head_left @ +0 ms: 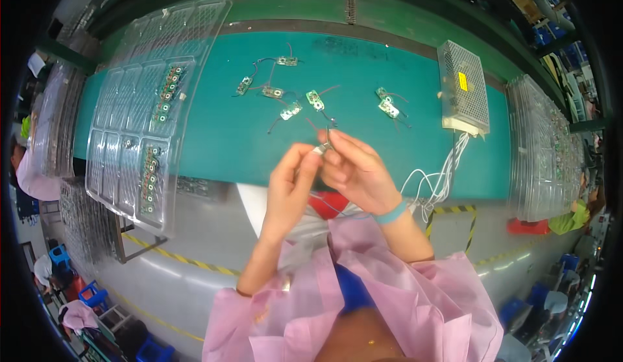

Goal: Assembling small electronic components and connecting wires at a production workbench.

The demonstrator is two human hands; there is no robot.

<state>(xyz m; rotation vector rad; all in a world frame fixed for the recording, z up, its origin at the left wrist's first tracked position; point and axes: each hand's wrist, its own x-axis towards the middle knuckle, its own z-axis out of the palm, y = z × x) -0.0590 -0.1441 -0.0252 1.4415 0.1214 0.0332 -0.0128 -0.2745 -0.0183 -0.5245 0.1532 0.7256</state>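
My left hand (291, 183) and my right hand (359, 170) meet over the near edge of the green mat, fingertips pinched together. Between the left thumb and fingers is a small circuit board (318, 148), mostly covered, showing a pale face. My right fingers close on its other side, around a thin dark part I cannot make out. A blue band circles my right wrist. Just beyond my hands lie loose boards with thin wires, the nearest being a green board (315, 100) and another board (291, 110).
Clear plastic trays (133, 135) holding rows of boards overhang the mat's left side. More wired boards (388, 107) lie right of centre. A perforated metal box (464, 83) with white cables (448, 167) stands at the right, beside stacked trays (542, 148).
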